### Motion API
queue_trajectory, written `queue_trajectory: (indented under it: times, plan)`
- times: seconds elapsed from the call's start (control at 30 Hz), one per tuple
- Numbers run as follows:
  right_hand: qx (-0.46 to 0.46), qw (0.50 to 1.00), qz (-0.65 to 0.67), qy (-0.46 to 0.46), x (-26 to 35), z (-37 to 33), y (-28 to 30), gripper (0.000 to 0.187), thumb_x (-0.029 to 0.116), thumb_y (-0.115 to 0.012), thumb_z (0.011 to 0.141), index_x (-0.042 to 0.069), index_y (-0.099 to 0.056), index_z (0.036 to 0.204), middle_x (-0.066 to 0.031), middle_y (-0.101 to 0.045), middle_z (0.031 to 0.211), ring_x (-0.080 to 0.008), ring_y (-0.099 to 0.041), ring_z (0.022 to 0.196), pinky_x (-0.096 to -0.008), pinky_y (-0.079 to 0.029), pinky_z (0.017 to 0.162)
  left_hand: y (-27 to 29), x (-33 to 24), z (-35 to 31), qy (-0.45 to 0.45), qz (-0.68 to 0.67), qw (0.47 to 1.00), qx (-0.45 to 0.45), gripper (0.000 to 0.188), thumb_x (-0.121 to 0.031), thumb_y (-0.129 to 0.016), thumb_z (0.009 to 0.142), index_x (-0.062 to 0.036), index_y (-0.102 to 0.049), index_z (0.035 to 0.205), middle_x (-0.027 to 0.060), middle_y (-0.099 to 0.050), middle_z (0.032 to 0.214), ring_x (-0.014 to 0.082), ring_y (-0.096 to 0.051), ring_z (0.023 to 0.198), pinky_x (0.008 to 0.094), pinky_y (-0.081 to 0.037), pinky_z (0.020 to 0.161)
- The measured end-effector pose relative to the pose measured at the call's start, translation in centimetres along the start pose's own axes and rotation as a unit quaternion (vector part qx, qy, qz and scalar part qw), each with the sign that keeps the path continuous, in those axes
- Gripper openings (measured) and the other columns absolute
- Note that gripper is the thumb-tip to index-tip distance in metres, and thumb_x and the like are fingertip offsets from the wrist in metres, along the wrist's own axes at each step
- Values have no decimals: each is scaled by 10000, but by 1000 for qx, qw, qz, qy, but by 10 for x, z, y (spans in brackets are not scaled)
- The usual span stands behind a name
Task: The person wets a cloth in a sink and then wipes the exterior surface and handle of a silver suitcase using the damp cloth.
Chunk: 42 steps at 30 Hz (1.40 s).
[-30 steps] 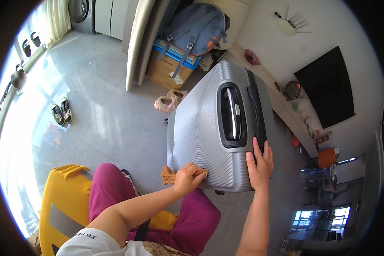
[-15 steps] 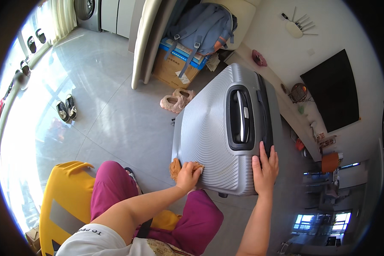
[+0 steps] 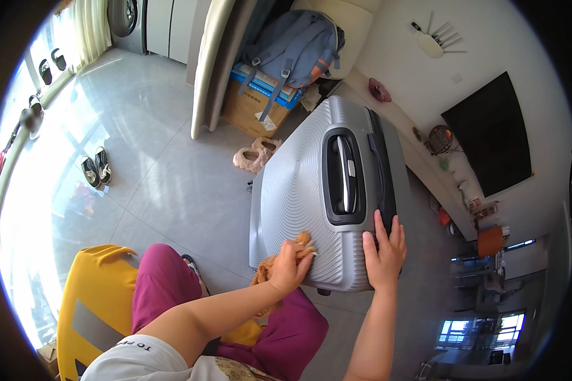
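Note:
A silver hard-shell suitcase [image 3: 292,190] with concentric ridges stands in front of my knees, its recessed carry handle [image 3: 346,174] facing up. My left hand [image 3: 288,265] is closed on an orange-brown cloth [image 3: 304,240], pressed against the ridged face near its lower edge. Part of the cloth hangs below that hand. My right hand [image 3: 386,254] lies flat on the suitcase's near corner, its fingers spread over the dark zipper band [image 3: 383,171] and holding nothing.
Fluffy pink slippers [image 3: 251,159] lie beyond the suitcase, by a cardboard box [image 3: 251,109] carrying a blue backpack [image 3: 299,47]. Dark sneakers [image 3: 96,167] sit on the grey tiles to the left. A yellow seat [image 3: 98,279] is beside my leg; a television [image 3: 489,133] hangs at right.
My left hand has moved the cloth up and to the right across the suitcase face. The right hand stays on the corner. The whole view has shifted slightly.

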State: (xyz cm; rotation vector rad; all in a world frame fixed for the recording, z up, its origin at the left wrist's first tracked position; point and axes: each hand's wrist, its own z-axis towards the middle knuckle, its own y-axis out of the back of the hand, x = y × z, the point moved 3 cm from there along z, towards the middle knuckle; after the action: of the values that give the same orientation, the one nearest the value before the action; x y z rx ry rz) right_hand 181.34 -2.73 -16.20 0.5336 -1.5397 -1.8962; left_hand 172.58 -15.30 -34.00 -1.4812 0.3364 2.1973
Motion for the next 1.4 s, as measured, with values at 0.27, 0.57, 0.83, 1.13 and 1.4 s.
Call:
queue_trajectory:
  times: [0.27,0.57,0.83,1.13,1.4]
  plan:
    - [-6,1000,16,-7,-2,0,0,543,551,-486,932,308,-483,1418,-216,-336,1512,-426,-281,1393,-563,-197,1117,-3,-92,70,-87,-39,995,40,215,-106,-709,829,-24,-561,962,175,-570,917,390,-588,802,420,-493,670]
    - [-24,1000,13,-2,-8,0,2,541,548,-496,927,293,-505,1403,-221,-349,1503,-422,-292,1387,-564,-195,1115,15,28,-26,17,102,982,159,233,-101,-649,872,-25,-515,1047,175,-580,967,393,-606,814,446,-504,662]
    - [-26,1000,2,-3,-6,-1,-1,545,555,-510,916,295,-516,1394,-214,-354,1501,-418,-295,1387,-578,-201,1108,-2,-61,61,-64,26,994,82,218,-104,-641,880,-3,-519,1029,213,-586,941,429,-591,810,449,-494,682]
    - [-74,997,26,-3,-5,-4,-4,548,563,-535,896,252,-564,1346,-206,-405,1467,-417,-325,1365,-572,-219,1106,33,49,-1,333,19,921,199,215,-201,-588,956,-16,-585,1065,141,-663,986,287,-649,904,371,-513,776]
    - [-323,885,247,228,49,-72,24,407,233,-713,815,23,-635,1154,-158,-580,1241,-355,-509,1174,-467,-403,1000,55,-82,56,347,-360,844,193,318,-314,-516,1008,-28,-551,1144,75,-635,1014,166,-607,893,336,-518,788]
